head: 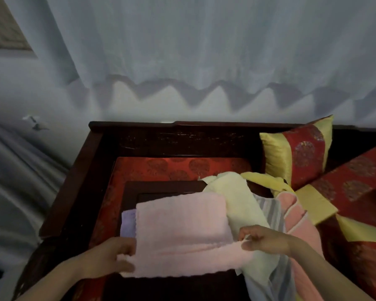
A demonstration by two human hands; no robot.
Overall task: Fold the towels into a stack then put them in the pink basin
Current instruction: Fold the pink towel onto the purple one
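Note:
A light pink towel [182, 231] lies partly folded on a low dark wooden table [161, 186]. My left hand [115, 255] grips its near left edge. My right hand [267, 237] pinches its near right corner. A lilac towel [128, 222] peeks out from under its left side. To the right lies a loose heap: a cream towel [241, 203], a striped grey-white towel [271, 211] and a salmon pink towel [295, 216]. No pink basin is in view.
The table stands on a red patterned seat [178, 167] inside a dark wooden frame [172, 127]. Red and yellow cushions [300, 151] lean at the right, and a yellow cloth [267, 180] lies beside them. A pale curtain [182, 51] hangs behind.

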